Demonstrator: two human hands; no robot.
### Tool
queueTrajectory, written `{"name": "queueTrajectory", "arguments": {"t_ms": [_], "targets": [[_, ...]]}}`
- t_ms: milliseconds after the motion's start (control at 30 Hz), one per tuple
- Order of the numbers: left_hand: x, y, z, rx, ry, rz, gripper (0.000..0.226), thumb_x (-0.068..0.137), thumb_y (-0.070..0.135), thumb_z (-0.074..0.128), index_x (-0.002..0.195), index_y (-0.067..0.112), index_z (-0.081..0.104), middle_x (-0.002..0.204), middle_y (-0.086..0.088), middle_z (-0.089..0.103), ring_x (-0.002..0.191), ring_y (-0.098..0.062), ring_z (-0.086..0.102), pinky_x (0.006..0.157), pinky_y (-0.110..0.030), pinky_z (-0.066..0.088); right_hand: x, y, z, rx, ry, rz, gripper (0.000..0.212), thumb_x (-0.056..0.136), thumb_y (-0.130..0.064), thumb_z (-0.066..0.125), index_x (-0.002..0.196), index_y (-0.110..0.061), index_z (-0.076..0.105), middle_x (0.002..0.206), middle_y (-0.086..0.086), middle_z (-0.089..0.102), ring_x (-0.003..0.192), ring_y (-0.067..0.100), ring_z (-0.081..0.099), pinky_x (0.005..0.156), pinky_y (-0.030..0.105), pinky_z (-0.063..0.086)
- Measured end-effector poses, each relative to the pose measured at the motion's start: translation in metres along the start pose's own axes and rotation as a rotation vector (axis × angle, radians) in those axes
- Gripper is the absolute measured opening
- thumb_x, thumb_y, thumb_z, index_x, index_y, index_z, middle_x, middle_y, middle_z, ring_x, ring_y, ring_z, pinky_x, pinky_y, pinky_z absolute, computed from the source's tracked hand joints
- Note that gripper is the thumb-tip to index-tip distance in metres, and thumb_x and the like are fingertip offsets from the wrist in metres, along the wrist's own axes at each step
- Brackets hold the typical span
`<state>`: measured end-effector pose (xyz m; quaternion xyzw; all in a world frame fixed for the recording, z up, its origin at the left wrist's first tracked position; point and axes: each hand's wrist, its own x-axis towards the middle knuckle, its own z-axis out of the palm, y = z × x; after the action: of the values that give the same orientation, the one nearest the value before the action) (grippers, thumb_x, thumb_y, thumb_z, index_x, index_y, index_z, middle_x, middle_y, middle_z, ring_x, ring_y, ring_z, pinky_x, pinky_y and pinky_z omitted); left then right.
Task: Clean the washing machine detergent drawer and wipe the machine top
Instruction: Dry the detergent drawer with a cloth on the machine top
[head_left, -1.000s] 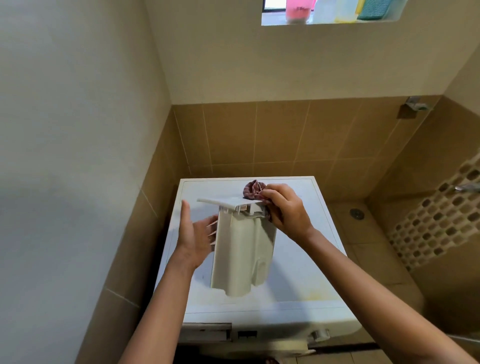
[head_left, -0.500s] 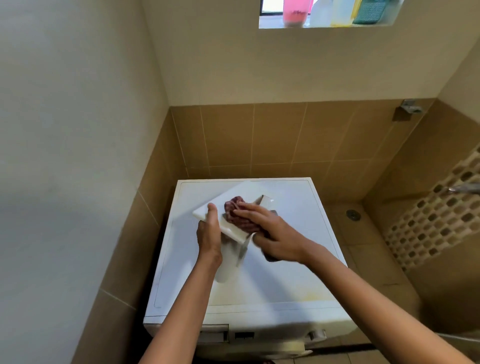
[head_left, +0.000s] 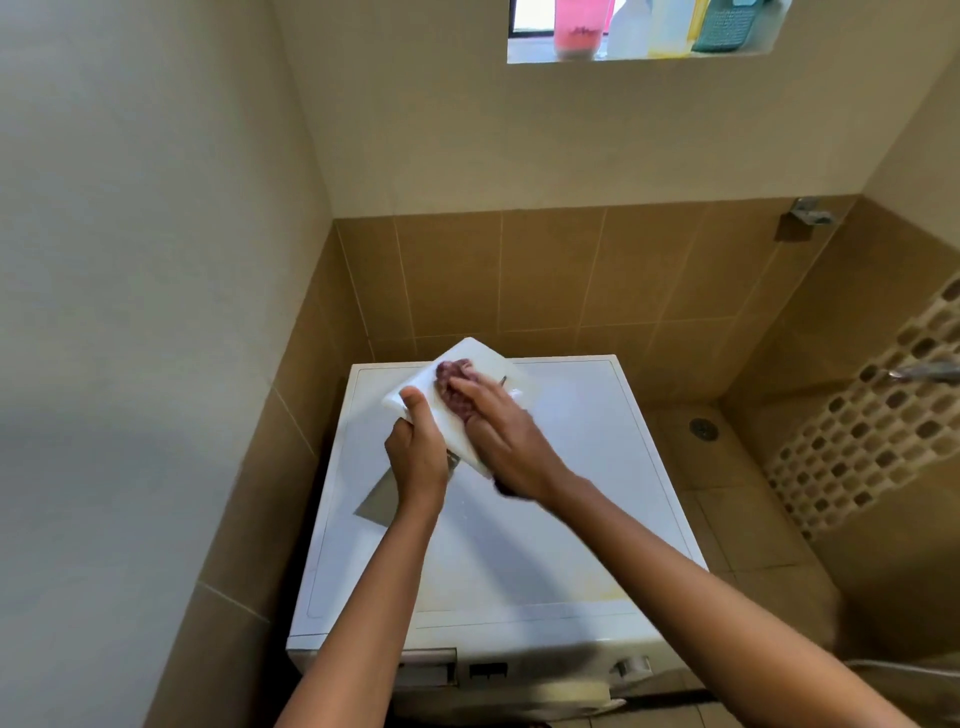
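Drawer (head_left: 470, 354) has tipped back toward the rear edge. Your left hand (head_left: 418, 453) grips it, thumb on the panel; your right hand (head_left: 501, 441) presses the maroon cloth (head_left: 451, 383) flat-fingered onto it, above the white machine top (head_left: 582, 478). Tan tiles (head_left: 545, 270) behind; floor drain (head_left: 703, 428) right.

My left hand (head_left: 415, 457), open beside the detergent drawer (head_left: 449, 434) a second ago, is now gripping it, thumb on the front panel. I am tipping that panel toward me, nearer the machine top's (head_left: 545, 519) far left corner, and my right hand (head_left: 501, 436) is pressing the cloth (head_left: 451, 388) flat across it.
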<state>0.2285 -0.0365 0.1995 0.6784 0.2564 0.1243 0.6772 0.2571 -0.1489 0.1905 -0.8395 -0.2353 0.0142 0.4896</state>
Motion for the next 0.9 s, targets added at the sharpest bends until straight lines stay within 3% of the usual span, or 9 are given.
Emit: {"name": "queueTrajectory", "arguments": {"t_ms": [100, 200, 333, 400, 500, 633, 733, 833, 900], "targets": [[0.001, 0.003, -0.004, 0.125, 0.028, 0.104, 0.064, 0.089, 0.064, 0.014, 0.101, 0.022, 0.061, 0.097, -0.006, 0.066, 0.09, -0.021, 0.062, 0.08, -0.032, 0.051, -0.02, -0.015, 0.014, 0.067, -0.104, -0.137, 0.048, 0.098, -0.021, 0.034, 0.145, -0.024, 0.038, 0.156, -0.005, 0.026, 0.142, 0.003, 0.021, 0.117, 0.028, 0.022], [-0.003, 0.001, -0.007, 0.176, -0.034, 0.181, 0.054, 0.084, 0.064, 0.024, 0.089, 0.024, 0.06, 0.084, 0.001, 0.066, 0.082, -0.018, 0.066, 0.071, -0.028, 0.053, -0.001, -0.016, 0.011, 0.062, -0.089, -0.207, 0.044, 0.1, -0.02, 0.034, 0.143, -0.025, 0.041, 0.154, -0.005, 0.03, 0.141, 0.005, 0.025, 0.115, 0.025, 0.025], [-0.011, -0.006, -0.003, 0.181, -0.085, 0.166, 0.018, 0.094, 0.046, 0.052, 0.081, 0.034, 0.055, 0.082, 0.007, 0.065, 0.079, -0.016, 0.067, 0.072, -0.035, 0.058, 0.036, 0.003, 0.007, 0.112, 0.158, 0.013, 0.033, 0.098, -0.023, 0.04, 0.126, -0.028, 0.059, 0.136, -0.017, 0.05, 0.123, 0.0, 0.046, 0.105, 0.03, 0.041], [-0.014, -0.005, -0.003, 0.136, -0.087, 0.115, 0.017, 0.096, 0.038, 0.054, 0.081, 0.032, 0.054, 0.082, 0.005, 0.065, 0.08, -0.018, 0.067, 0.072, -0.035, 0.058, 0.043, 0.022, 0.004, 0.115, 0.245, 0.176, 0.032, 0.098, -0.026, 0.04, 0.121, -0.029, 0.061, 0.13, -0.021, 0.053, 0.117, 0.0, 0.049, 0.102, 0.034, 0.043], [-0.015, -0.005, -0.002, 0.076, -0.072, 0.092, 0.022, 0.098, 0.038, 0.05, 0.079, 0.028, 0.054, 0.078, 0.004, 0.064, 0.073, -0.015, 0.065, 0.063, -0.028, 0.054, 0.03, 0.029, -0.001, 0.128, 0.243, 0.325, 0.036, 0.099, -0.03, 0.036, 0.13, -0.029, 0.054, 0.14, -0.018, 0.045, 0.125, 0.005, 0.044, 0.106, 0.031, 0.036], [-0.01, -0.012, -0.002, 0.097, -0.039, 0.088, 0.038, 0.098, 0.048, 0.043, 0.072, 0.025, 0.06, 0.074, 0.001, 0.065, 0.073, -0.016, 0.063, 0.063, -0.029, 0.05, -0.007, -0.007, 0.026, 0.166, 0.081, 0.008, 0.04, 0.101, -0.023, 0.034, 0.139, -0.024, 0.047, 0.146, -0.019, 0.033, 0.135, -0.007, 0.028, 0.111, 0.011, 0.02], [-0.008, -0.016, -0.005, 0.029, -0.124, 0.036, 0.037, 0.096, 0.053, 0.038, 0.084, 0.028, 0.063, 0.084, 0.0, 0.07, 0.081, -0.015, 0.067, 0.074, -0.031, 0.053, -0.006, -0.012, 0.035, 0.118, 0.06, -0.082, 0.046, 0.099, -0.035, 0.028, 0.14, -0.026, 0.046, 0.152, -0.011, 0.035, 0.139, 0.0, 0.027, 0.115, 0.026, 0.022], [-0.008, -0.014, -0.008, -0.019, -0.147, 0.016, 0.023, 0.097, 0.044, 0.047, 0.091, 0.027, 0.061, 0.086, 0.0, 0.068, 0.08, -0.017, 0.066, 0.067, -0.03, 0.054, 0.015, 0.003, 0.019, -0.052, 0.057, -0.133, 0.045, 0.096, -0.035, 0.028, 0.133, -0.03, 0.052, 0.145, -0.011, 0.043, 0.134, 0.005, 0.037, 0.113, 0.04, 0.027], [-0.008, -0.013, -0.01, -0.045, -0.154, 0.041, 0.012, 0.096, 0.039, 0.051, 0.093, 0.029, 0.057, 0.088, 0.0, 0.067, 0.082, -0.02, 0.066, 0.068, -0.033, 0.057, 0.029, 0.019, 0.006, 0.0, 0.151, -0.108, 0.041, 0.095, -0.029, 0.032, 0.127, -0.03, 0.057, 0.139, -0.016, 0.048, 0.128, 0.003, 0.042, 0.107, 0.04, 0.038]]}}
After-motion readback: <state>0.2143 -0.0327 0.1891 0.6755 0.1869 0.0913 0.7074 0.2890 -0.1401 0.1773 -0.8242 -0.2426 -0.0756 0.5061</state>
